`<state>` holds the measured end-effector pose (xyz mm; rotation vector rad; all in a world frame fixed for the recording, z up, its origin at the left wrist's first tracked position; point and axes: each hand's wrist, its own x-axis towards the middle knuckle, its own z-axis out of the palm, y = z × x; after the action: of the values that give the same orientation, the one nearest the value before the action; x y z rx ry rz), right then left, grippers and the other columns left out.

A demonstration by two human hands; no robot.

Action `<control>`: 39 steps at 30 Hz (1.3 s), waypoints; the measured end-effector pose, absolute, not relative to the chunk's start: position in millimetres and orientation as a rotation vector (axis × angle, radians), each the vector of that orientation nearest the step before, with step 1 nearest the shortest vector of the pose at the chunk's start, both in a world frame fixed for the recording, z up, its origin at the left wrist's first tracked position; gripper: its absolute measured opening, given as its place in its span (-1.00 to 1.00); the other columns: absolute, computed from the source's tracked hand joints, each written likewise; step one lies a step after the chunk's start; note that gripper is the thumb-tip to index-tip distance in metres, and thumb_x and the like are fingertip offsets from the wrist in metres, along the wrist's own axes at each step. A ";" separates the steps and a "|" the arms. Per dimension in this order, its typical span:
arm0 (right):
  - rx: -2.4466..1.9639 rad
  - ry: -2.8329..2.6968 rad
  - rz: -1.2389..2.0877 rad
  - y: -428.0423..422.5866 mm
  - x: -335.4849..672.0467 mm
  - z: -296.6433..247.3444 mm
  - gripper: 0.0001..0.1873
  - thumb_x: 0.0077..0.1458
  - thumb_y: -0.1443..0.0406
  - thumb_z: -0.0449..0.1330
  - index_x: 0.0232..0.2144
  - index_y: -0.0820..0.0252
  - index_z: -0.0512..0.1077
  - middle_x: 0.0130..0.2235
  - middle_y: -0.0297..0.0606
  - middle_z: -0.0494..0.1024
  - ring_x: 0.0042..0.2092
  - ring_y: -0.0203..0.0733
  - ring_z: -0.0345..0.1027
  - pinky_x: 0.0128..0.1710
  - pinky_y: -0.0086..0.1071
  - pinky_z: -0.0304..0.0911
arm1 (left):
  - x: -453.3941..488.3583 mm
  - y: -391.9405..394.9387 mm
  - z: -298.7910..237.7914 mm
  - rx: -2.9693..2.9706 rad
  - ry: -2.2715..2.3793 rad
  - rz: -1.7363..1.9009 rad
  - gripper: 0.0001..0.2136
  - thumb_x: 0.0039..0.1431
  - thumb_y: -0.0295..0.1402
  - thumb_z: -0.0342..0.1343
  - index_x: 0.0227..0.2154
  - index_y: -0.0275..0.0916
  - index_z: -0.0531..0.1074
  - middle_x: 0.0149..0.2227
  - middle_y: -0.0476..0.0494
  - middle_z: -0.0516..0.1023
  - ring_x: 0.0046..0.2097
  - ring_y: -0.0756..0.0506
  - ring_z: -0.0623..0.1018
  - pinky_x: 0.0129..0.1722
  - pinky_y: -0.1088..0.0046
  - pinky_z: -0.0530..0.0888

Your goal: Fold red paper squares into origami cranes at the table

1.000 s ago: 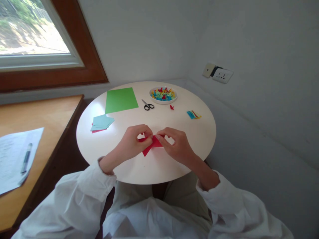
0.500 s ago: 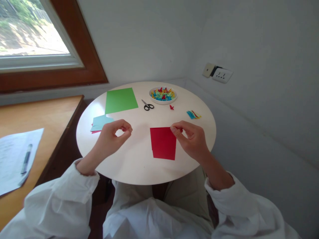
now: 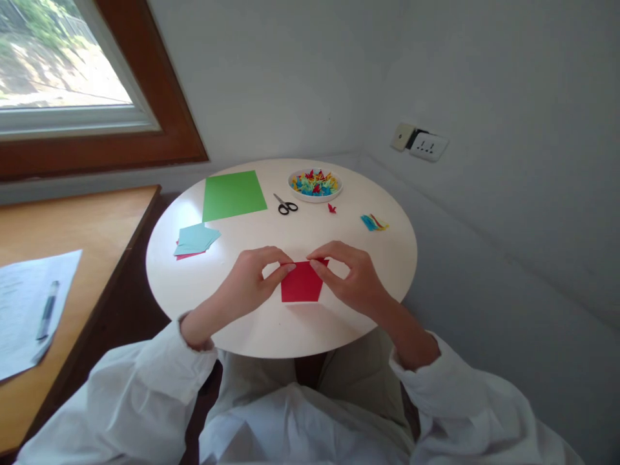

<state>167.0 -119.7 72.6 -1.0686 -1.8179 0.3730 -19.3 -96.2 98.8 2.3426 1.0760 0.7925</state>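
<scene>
A red paper square (image 3: 301, 285) lies near the front of the round white table (image 3: 271, 323). My left hand (image 3: 252, 284) pinches its upper left corner with curled fingers. From the other side, my right hand (image 3: 351, 278) pinches the upper right corner. Both hands rest on the tabletop, and the sheet's top edge is partly hidden under the fingertips.
Further back lie a green sheet (image 3: 233, 194), black scissors (image 3: 285, 205), a white dish (image 3: 314, 184) of small coloured folded pieces, a tiny red piece (image 3: 332, 208) and coloured strips (image 3: 374, 222). Light blue squares (image 3: 196, 237) sit left. A wooden desk (image 3: 72, 232) holds papers and a pen (image 3: 46, 311).
The red paper went from folded between both hands to spread out in my right hand alone. Now my left hand has come back and both hands grip its top corners.
</scene>
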 end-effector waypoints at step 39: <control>-1.148 -1.763 0.107 -114.2 172.6 28.3 -0.80 0.11 0.35 0.07 -0.26 0.13 0.48 -0.26 -0.21 0.56 -0.20 -0.15 0.41 -0.20 -0.24 0.34 | -23.2 -94.3 51.3 1.143 0.837 0.948 -0.53 -0.02 -0.33 0.22 -0.01 -0.15 0.25 -0.28 -0.09 0.55 -0.21 -0.09 0.53 -0.13 0.33 0.41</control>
<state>172.6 -114.2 28.3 -1.1479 -1.7628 0.1067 -23.2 -94.3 51.3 1.1432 0.8374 0.9483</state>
